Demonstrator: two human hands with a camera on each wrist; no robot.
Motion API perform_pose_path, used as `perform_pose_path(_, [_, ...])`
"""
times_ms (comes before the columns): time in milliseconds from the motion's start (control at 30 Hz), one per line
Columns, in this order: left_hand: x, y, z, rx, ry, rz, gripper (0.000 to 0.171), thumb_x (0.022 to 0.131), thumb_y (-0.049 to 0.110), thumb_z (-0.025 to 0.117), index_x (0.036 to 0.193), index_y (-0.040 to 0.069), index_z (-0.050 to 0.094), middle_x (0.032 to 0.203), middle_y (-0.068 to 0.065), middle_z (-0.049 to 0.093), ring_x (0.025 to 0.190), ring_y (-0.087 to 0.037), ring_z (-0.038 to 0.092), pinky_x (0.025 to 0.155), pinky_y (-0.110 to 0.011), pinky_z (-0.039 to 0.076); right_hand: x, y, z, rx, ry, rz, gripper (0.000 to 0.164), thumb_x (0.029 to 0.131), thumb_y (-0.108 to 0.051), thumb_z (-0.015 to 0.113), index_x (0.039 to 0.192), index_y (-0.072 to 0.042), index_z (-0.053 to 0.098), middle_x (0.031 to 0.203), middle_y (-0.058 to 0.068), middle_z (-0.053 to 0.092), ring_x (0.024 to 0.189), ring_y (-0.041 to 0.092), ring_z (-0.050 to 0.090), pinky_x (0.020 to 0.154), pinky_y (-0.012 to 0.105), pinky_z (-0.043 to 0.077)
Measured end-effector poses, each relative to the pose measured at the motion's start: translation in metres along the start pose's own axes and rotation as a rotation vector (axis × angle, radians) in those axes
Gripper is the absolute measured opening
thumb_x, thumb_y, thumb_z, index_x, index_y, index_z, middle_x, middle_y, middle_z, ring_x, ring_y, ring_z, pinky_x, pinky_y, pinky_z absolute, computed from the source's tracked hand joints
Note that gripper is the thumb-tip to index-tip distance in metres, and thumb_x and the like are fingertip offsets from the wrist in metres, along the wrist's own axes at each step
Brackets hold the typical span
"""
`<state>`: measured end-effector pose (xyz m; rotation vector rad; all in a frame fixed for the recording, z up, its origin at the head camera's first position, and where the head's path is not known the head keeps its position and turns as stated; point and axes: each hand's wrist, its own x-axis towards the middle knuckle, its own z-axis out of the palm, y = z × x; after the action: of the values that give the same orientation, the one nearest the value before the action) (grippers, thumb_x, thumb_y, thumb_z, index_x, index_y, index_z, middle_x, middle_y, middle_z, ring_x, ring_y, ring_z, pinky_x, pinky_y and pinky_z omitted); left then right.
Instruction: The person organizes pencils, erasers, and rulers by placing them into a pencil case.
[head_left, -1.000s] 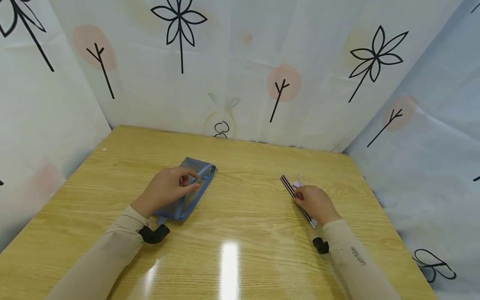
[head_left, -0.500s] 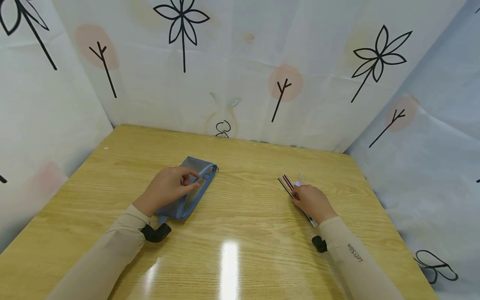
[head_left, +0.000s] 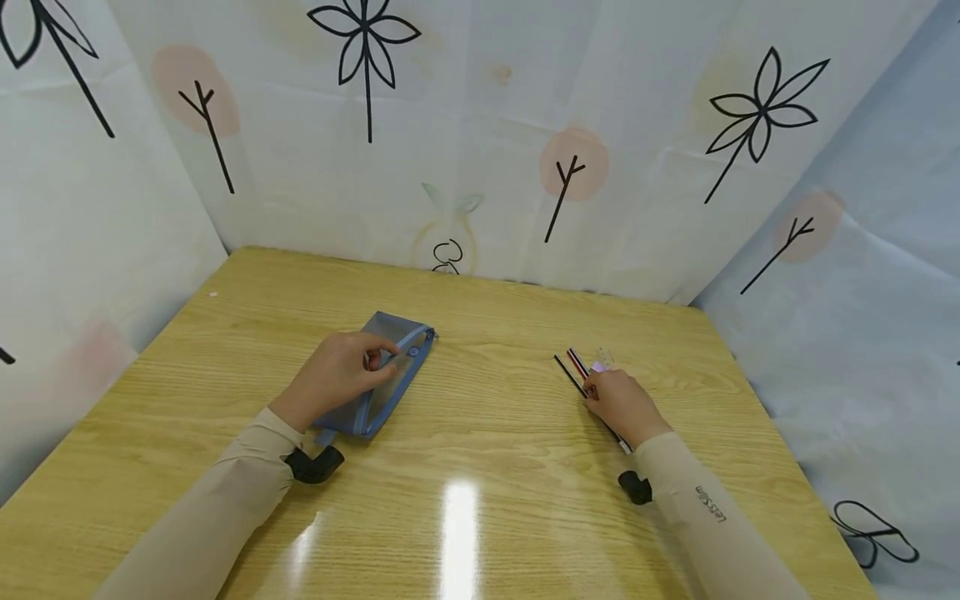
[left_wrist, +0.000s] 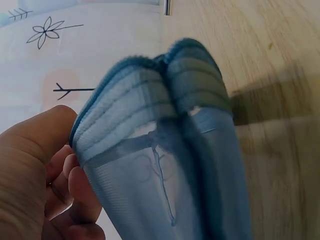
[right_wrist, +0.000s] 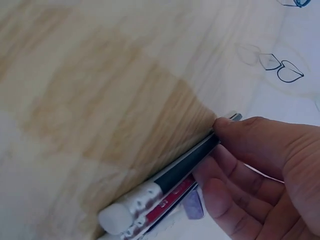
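My left hand (head_left: 339,373) pinches the upper edge of a blue mesh zip pencil pouch (head_left: 390,398). The left wrist view shows the thumb on the outside of the pouch's trimmed edge (left_wrist: 122,95), fingers curled below. On the right, my right hand (head_left: 624,407) pinches a dark pencil (right_wrist: 187,159) between thumb and fingers; its white eraser (right_wrist: 116,218) points toward the near side. Right beside it lies a red pencil (right_wrist: 172,196), mostly covered by the hand in the head view. A small purple piece (head_left: 598,367) shows just past the knuckles.
Next to the purple piece is a clear, flat piece (head_left: 605,356) with small marks. The wooden table (head_left: 480,367) runs back to a printed cloth (head_left: 465,125), which also hangs along both sides. A tiny pale scrap (head_left: 213,294) lies at the far left.
The dark pencil has come apart from the other pencils and shifted slightly left with my right hand. My left hand and the pouch have hardly moved.
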<state>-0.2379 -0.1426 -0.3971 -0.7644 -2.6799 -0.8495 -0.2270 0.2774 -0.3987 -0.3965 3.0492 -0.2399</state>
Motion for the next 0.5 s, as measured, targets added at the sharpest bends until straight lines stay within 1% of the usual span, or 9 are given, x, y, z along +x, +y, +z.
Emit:
perform_pose_path(100, [-0.0002,-0.0012,0.0012,-0.019,0.022,0.0,0.017,0.087,0.016,0.073,0.102,0.009,0.076,0.07,0.008,0.057,0.059,-0.007,0.05,0.058,-0.028,0.044,-0.0006,-0.0011,-0.0002,0.042,-0.002,0.018,0.015,0.087,-0.008,0.072,0.1,0.0,0.074,0.079,0.004,0.066,0.074,0.016,0.061,0.074,0.039,0.053])
perform_pose_path(167, [-0.0005,-0.0022,0.002,-0.03,0.036,0.002,0.018,0.087,0.015,0.073,0.103,0.008,0.075,0.07,0.008,0.058,0.06,-0.007,0.051,0.059,-0.028,0.045,-0.001,-0.0019,-0.0004,0.066,0.0,0.023,0.015,0.087,-0.006,0.072,0.101,0.001,0.074,0.082,0.006,0.067,0.076,0.018,0.063,0.076,0.041,0.053])
perform_pose_path(367, [-0.0013,-0.0037,0.0031,-0.045,0.059,0.005,0.019,0.086,0.014,0.074,0.103,0.007,0.075,0.072,0.007,0.06,0.064,-0.005,0.057,0.06,-0.028,0.05,-0.0006,-0.0042,-0.0012,0.106,0.012,0.054,0.017,0.086,-0.004,0.068,0.1,0.003,0.073,0.079,0.006,0.066,0.069,0.017,0.058,0.07,0.038,0.052])
perform_pose_path(433, [-0.0013,-0.0039,0.003,-0.044,0.064,0.002,0.02,0.085,0.014,0.074,0.104,0.007,0.075,0.072,0.007,0.061,0.064,-0.005,0.058,0.06,-0.027,0.05,-0.0008,-0.0054,-0.0018,0.131,0.006,0.068,0.018,0.085,-0.004,0.068,0.1,0.004,0.072,0.08,0.006,0.066,0.068,0.016,0.057,0.068,0.037,0.051])
perform_pose_path(500, [-0.0011,-0.004,0.0028,-0.042,0.066,-0.004,0.02,0.085,0.015,0.074,0.104,0.007,0.076,0.072,0.007,0.061,0.063,-0.005,0.059,0.059,-0.027,0.05,-0.0008,-0.0057,-0.0009,0.174,-0.005,0.085,0.018,0.085,-0.004,0.068,0.101,0.004,0.072,0.082,0.007,0.067,0.07,0.016,0.059,0.068,0.037,0.052])
